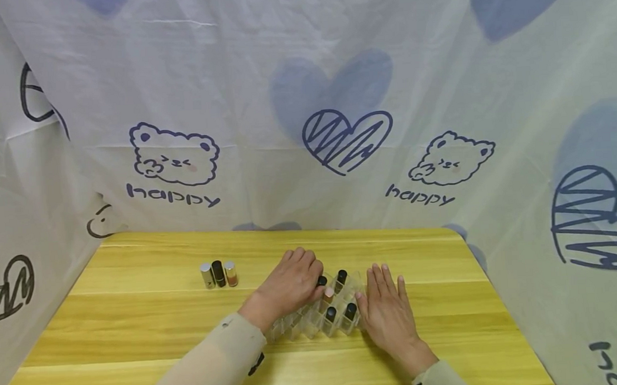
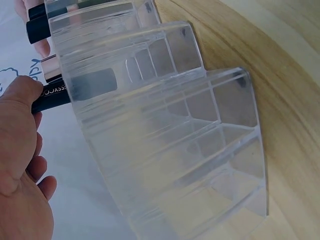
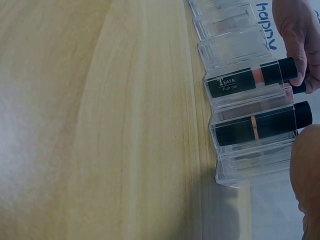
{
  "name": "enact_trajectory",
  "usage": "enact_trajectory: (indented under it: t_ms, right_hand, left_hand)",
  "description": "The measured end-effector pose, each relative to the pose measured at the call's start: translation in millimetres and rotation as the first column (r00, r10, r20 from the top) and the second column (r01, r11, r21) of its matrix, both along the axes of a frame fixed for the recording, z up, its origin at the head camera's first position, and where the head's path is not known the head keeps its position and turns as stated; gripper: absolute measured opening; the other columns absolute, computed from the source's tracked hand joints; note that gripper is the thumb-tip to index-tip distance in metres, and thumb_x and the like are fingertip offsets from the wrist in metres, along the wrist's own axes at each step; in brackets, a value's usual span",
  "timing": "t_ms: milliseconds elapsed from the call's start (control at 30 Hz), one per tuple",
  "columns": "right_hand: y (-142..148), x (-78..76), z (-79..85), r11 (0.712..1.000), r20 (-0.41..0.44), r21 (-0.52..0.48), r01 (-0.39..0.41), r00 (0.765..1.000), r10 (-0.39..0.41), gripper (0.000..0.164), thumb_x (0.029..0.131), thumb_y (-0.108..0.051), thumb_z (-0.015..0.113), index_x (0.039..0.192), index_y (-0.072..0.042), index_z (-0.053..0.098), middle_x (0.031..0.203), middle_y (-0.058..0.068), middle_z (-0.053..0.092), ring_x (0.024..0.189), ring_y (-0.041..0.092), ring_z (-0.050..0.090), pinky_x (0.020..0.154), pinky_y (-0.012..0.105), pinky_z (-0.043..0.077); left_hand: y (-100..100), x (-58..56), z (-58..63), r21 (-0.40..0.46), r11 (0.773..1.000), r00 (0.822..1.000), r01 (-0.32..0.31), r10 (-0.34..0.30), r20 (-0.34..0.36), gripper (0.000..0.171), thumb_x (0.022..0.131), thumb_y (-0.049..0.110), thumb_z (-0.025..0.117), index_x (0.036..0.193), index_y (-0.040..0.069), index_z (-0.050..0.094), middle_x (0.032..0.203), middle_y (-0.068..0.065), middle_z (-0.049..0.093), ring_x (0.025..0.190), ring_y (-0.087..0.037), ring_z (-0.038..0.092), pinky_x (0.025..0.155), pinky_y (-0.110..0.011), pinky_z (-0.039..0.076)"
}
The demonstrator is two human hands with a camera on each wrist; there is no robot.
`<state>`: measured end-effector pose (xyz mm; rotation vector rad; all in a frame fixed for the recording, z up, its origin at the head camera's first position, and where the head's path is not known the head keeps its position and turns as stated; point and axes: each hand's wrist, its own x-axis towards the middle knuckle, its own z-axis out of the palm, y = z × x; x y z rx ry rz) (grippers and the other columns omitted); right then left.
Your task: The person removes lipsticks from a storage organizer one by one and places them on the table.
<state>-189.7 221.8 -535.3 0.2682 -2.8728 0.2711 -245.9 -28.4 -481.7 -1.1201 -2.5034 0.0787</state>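
Note:
My left hand [image 1: 293, 282] pinches the black top of a lipstick [image 2: 55, 96] between thumb and fingers. Its lower part sits inside a slot of a clear plastic lipstick organizer [image 2: 150, 145]. My right hand [image 1: 390, 320] lies with straight fingers along the right side of this organizer. Other slots hold a black lipstick [image 1: 341, 280] at the back, two in the front row and one with a pale pink top [image 1: 329, 293]. In the right wrist view the front ones are a black lipstick with white lettering [image 3: 232, 82] and another with a copper-coloured band [image 3: 265, 125].
Three lipsticks stand together at the back left of the wooden table [image 1: 153, 337]: a silver one [image 1: 207, 276], a black one [image 1: 218, 273] and one with a silver cap and reddish-brown body [image 1: 231, 274]. A printed white cloth [image 1: 250, 102] hangs behind and beside the table.

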Motion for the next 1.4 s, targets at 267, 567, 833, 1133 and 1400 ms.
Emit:
enact_trajectory:
  t_ms: [267,567,833,1133,1400]
  right_hand:
    - [0,-0.5,-0.7,1.000,0.004,0.002,0.001,1.000,-0.001,0.066,0.113,-0.038,0.045,0.159,0.007,0.035,0.169,0.023,0.031,0.161,0.040,0.021,0.126,0.065,0.016]
    - [0,-0.2,0.4,1.000,-0.002,-0.005,-0.005,1.000,0.005,0.065,0.113,-0.037,0.046,0.159,0.007,0.036,0.168,0.024,0.033,0.160,0.040,0.022,0.126,0.065,0.017]
    - [0,-0.2,0.9,1.000,-0.005,0.008,-0.009,1.000,0.009,0.065,0.113,-0.039,0.044,0.159,0.007,0.036,0.168,0.024,0.033,0.160,0.040,0.023,0.126,0.065,0.017]
    - [0,0.1,0.9,1.000,0.003,0.008,-0.016,1.000,0.016,0.065,0.113,-0.038,0.044,0.159,0.008,0.035,0.168,0.025,0.033,0.160,0.041,0.022,0.126,0.065,0.016]
    - [-1,-0.3,1.5,1.000,0.007,0.002,-0.014,1.000,0.014,0.065,0.113,-0.038,0.044,0.159,0.008,0.035,0.168,0.025,0.032,0.160,0.041,0.022,0.126,0.066,0.016]
  left_hand:
    - [-3,0.4,5.6,0.000,1.000,1.000,0.012,-0.012,-0.019,0.031,0.104,0.046,0.065,0.101,0.015,0.058,0.094,-0.001,0.051,0.085,-0.019,0.036,0.078,-0.033,0.030]
    - [-3,0.9,21.8,0.042,0.999,0.999,0.035,-0.033,-0.043,0.029,0.103,0.042,0.066,0.103,0.014,0.059,0.097,-0.002,0.053,0.086,-0.020,0.038,0.078,-0.034,0.031]
    - [-8,0.6,36.6,0.091,0.995,0.999,0.040,-0.038,-0.032,0.029,0.101,0.038,0.069,0.104,0.012,0.059,0.097,-0.003,0.053,0.088,-0.021,0.041,0.078,-0.035,0.035]
    - [-28,3.4,45.7,0.106,0.994,0.999,-0.019,0.022,-0.034,0.031,0.100,0.037,0.071,0.102,0.010,0.059,0.095,-0.004,0.051,0.086,-0.023,0.040,0.078,-0.037,0.035]
    - [-54,1.8,46.6,0.136,0.989,0.997,-0.065,0.070,-0.033,0.032,0.098,0.037,0.074,0.097,0.009,0.056,0.093,-0.005,0.050,0.085,-0.024,0.038,0.077,-0.038,0.035]
